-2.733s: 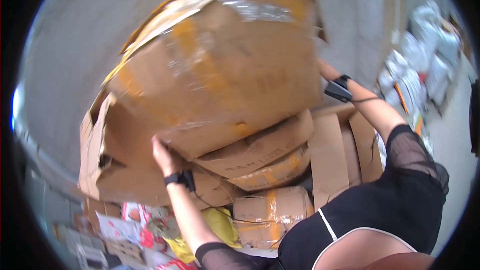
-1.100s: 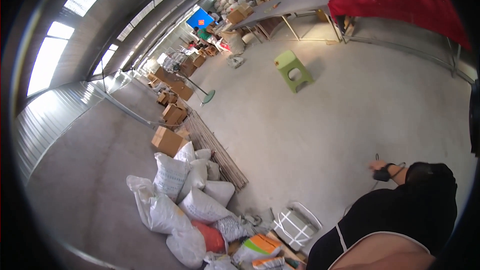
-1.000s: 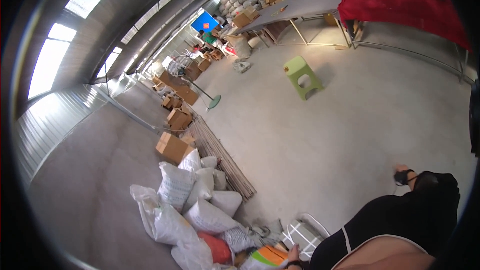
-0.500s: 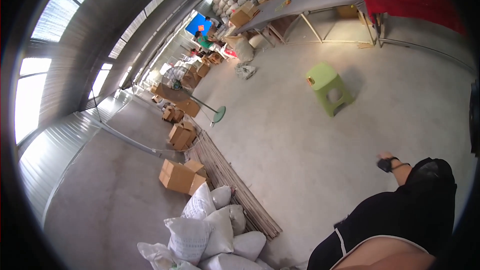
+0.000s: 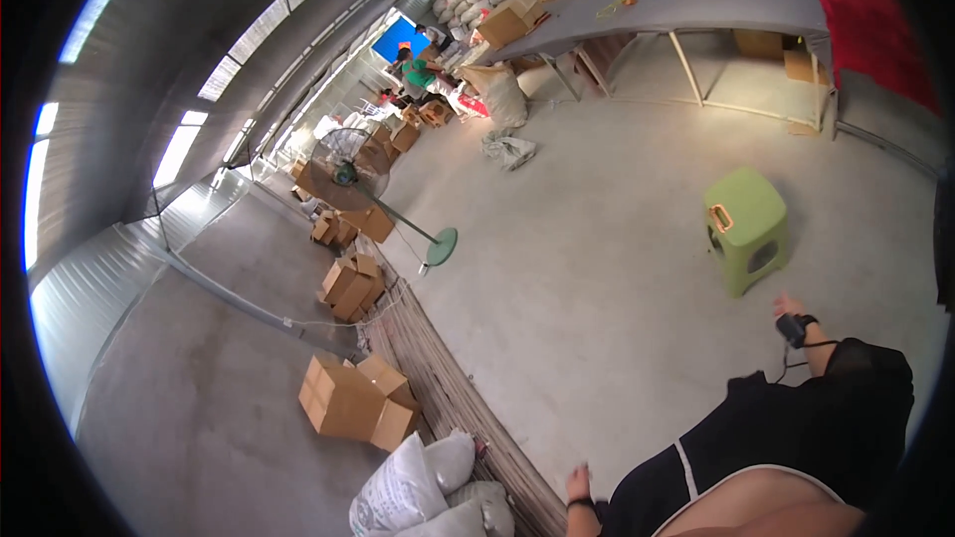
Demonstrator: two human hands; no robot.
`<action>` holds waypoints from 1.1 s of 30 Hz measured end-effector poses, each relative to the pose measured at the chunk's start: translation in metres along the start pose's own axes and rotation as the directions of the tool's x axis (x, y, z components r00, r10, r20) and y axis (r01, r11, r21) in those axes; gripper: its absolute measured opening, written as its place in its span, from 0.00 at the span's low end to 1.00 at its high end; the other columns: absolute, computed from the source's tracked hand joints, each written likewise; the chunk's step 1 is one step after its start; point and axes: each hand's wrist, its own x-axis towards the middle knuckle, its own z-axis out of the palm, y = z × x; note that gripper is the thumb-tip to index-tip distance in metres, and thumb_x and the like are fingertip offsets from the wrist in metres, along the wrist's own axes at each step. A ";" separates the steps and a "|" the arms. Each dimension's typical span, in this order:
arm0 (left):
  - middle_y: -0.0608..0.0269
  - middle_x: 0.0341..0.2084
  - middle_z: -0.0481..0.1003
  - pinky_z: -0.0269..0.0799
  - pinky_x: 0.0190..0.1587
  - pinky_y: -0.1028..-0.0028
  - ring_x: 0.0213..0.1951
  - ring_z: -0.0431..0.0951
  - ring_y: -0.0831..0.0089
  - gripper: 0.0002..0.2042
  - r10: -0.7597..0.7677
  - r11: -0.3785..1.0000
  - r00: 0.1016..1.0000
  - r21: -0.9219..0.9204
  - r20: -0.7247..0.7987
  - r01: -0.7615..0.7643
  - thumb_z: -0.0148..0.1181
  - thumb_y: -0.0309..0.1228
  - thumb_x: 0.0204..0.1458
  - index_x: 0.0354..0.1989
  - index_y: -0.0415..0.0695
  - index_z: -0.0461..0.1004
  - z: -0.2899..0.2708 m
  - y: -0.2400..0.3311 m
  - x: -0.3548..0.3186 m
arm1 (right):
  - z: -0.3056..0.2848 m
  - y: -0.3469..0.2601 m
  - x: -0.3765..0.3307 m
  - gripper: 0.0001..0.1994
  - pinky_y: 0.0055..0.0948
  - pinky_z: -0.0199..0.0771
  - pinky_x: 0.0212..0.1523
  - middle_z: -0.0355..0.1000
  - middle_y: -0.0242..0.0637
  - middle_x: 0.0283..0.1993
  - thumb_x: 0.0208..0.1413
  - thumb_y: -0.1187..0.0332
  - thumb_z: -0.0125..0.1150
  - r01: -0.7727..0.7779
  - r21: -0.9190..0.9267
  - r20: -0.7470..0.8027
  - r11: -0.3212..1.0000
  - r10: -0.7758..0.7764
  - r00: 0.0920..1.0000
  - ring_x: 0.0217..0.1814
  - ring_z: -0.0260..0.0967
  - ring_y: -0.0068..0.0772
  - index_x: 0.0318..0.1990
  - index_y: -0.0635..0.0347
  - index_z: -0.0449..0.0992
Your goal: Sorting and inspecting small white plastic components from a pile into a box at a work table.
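on my feed from far off: right hand (image 5: pixel 785 306) first, it's the one closer to the green stool (image 5: pixel 753 224). stool sits just beyond that hand and a touch to its left, upright on its legs, so its tall axis runs up from the floor (image 5: pixel 597 288); i read a small gap between fingers and legs, no contact i can make out. small orange-edged mark on the seat top, too small for me to name. nothing shows in the right hand; fingers too blurry, can't tell how far they're spread or curled. black strap with a box (image 5: pixel 793 327) on that wrist, cord trailing back.

left hand (image 5: pixel 577 482) is low and near the body, well apart from the stool, which lies ahead and to its right. i see nothing in that one either; finger pose too small, can't tell if it's curled. nearest thing to it is the bundle of poles (image 5: pixel 458 393), just to its left, long axis running away ahead-left; i can't judge the height between them.

further left of the left hand: white sacks (image 5: pixel 400 487), then a cardboard box (image 5: pixel 343 403) ahead of those. standing fan (image 5: pixel 398 216) far ahead-left of both hands. grey-topped table (image 5: pixel 676 0) well beyond the stool, red cloth (image 5: pixel 875 30) at its right end.
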 end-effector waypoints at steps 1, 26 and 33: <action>0.55 0.28 0.75 0.66 0.35 0.69 0.33 0.74 0.69 0.19 -0.086 0.982 0.996 -0.165 0.024 0.089 0.49 0.42 0.46 0.33 0.37 0.74 -0.033 0.090 0.057 | 0.021 -0.008 0.031 0.35 0.32 0.66 0.28 0.70 0.41 0.23 0.50 0.37 0.33 -0.101 0.417 -0.044 0.903 0.131 0.990 0.24 0.66 0.35 0.46 0.61 0.67; 0.48 0.33 0.74 0.66 0.40 0.62 0.39 0.72 0.55 0.24 -0.388 0.898 0.921 0.206 -0.043 0.388 0.44 0.48 0.48 0.34 0.36 0.72 -0.089 0.107 0.933 | 0.422 -0.670 0.801 0.31 0.29 0.67 0.27 0.67 0.43 0.39 0.53 0.42 0.33 -0.322 0.373 0.373 0.870 0.178 0.911 0.30 0.70 0.33 0.48 0.62 0.65; 0.57 0.23 0.75 0.66 0.35 0.74 0.29 0.72 0.73 0.19 0.087 0.896 0.995 -0.433 -0.051 -0.101 0.49 0.42 0.48 0.33 0.35 0.73 -0.190 0.491 1.252 | 0.431 -0.701 1.020 0.28 0.28 0.65 0.23 0.68 0.38 0.33 0.55 0.45 0.33 -0.252 0.645 0.016 0.721 0.317 0.948 0.22 0.66 0.29 0.43 0.61 0.68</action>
